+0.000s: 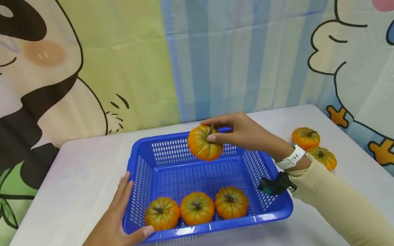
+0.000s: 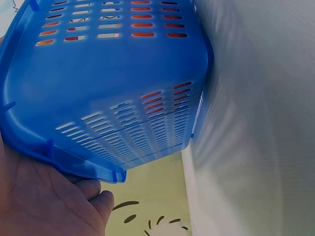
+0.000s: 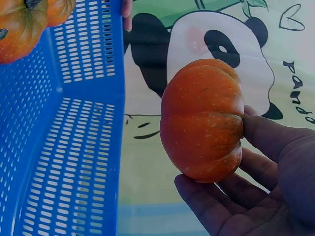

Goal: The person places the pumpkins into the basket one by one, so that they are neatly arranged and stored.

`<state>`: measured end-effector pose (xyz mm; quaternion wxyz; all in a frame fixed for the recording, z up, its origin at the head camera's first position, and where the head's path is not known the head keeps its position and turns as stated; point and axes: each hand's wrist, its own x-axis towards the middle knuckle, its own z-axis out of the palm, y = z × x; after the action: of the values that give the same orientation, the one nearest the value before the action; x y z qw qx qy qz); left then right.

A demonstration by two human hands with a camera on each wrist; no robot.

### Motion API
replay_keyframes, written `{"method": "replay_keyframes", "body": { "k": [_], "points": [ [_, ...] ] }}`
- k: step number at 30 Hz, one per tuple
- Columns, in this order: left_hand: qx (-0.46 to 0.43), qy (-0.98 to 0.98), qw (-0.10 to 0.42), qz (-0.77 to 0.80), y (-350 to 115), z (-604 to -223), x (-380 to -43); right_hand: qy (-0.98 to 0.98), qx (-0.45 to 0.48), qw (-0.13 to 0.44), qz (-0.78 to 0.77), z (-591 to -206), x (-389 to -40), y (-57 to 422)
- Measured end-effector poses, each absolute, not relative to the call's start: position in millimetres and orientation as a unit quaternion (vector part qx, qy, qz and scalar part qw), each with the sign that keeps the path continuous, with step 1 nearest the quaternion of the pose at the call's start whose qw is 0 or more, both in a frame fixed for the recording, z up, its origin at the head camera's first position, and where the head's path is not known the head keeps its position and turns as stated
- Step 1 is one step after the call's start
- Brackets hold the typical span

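Someone's right hand (image 1: 243,130) held a pumpkin (image 1: 201,146) up over the back of the basket (image 1: 215,226). Their left hand (image 1: 114,225) was spread wide, touching the basket's near left corner. Three pumpkins (image 1: 197,209) sat in a row inside, so those looked done. The one in the air was not down yet, and two pumpkins (image 1: 305,137) on the table (image 1: 58,209) seemed left to do. The head view showed the held one's stem (image 1: 211,129); the right wrist view showed no stem, just orange skin. The left wrist view showed orange peeking through the basket's holes (image 2: 143,34).
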<state>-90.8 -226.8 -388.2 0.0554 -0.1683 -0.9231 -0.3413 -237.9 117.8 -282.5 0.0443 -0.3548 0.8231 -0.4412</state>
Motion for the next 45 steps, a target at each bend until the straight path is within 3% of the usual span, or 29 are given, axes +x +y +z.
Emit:
{"method": "replay_keyframes", "body": {
  "k": [14,45],
  "points": [
    [-0.161,-0.923,0.051,-0.345,-225.8,-385.7,-89.6,0.798,-0.413,0.107,-0.426,-297.3,-246.9,78.5],
    [-0.164,-0.922,0.045,-0.348,-228.7,-389.0,-90.8,0.810,-0.443,0.207,-0.324,-330.0,-245.5,3.9]
  ]
}}
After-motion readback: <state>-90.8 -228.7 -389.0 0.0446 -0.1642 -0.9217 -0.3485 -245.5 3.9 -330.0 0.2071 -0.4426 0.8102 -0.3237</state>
